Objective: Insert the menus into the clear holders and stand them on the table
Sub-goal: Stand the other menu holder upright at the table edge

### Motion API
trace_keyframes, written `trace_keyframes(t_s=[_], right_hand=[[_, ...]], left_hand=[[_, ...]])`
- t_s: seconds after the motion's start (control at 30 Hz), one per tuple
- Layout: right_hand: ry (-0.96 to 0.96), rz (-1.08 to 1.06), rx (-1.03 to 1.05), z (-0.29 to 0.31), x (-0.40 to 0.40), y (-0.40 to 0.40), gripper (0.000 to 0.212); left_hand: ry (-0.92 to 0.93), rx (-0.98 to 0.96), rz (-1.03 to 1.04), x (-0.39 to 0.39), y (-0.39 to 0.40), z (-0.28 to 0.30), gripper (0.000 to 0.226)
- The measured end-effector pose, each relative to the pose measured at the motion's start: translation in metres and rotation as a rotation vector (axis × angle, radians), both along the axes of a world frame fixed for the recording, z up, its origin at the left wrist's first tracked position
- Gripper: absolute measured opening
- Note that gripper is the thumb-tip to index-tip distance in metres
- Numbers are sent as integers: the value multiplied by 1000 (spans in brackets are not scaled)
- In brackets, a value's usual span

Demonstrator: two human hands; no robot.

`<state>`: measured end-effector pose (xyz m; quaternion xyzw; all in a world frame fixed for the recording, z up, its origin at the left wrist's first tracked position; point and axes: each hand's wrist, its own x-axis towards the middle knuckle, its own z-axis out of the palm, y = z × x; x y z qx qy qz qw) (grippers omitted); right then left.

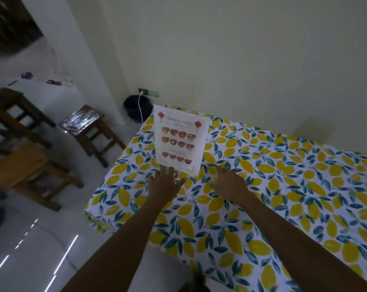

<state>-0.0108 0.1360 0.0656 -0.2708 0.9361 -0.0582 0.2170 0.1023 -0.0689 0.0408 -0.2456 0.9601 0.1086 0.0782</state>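
**A:** Near the far-left corner of the table [283, 186], just in from the left edge: menu [179, 140] is upright, printed face toward the camera. Looks like it's already in a clear holder, but I can't make out the holder's edges, it's too transparent and the frame is dim.

**B:** Hands?

**A:** Both spread open, palms down, gripping nothing. Left hand [164, 183] sits just below the menu's lower-left corner, fingertips near touching the sheet's bottom edge. Right hand [231, 182] is off to the lower right, a little apart from it.

**B:** So which one's nearer?

**A:** Left, clearly. Menu lies straight ahead of both hands, slightly left of the gap between them. Long axis runs vertical, tilted a bit back toward the wall.

**B:** Step?

**A:** My read: this one is placed and standing. Whether the hands are letting go or reaching in, I can't tell.

**B:** Other menus or holders?

**A:** None visible on the lemon-print cloth [262, 218].
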Motion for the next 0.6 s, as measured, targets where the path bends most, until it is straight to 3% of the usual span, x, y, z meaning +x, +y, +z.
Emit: trace_keyframes(t_s=[0.23,0.5,0.6], right_hand=[[-114,-145,-225,-11,-36,-50,72],[-149,-250,-424,-27,-58,-74,39],[-120,-266,-477,-30,-66,-81,20]], left_hand=[[37,49,196,-40,-78,14,81],[73,191,266,-89,-129,14,87],[103,325,194,-99,-142,4,56]])
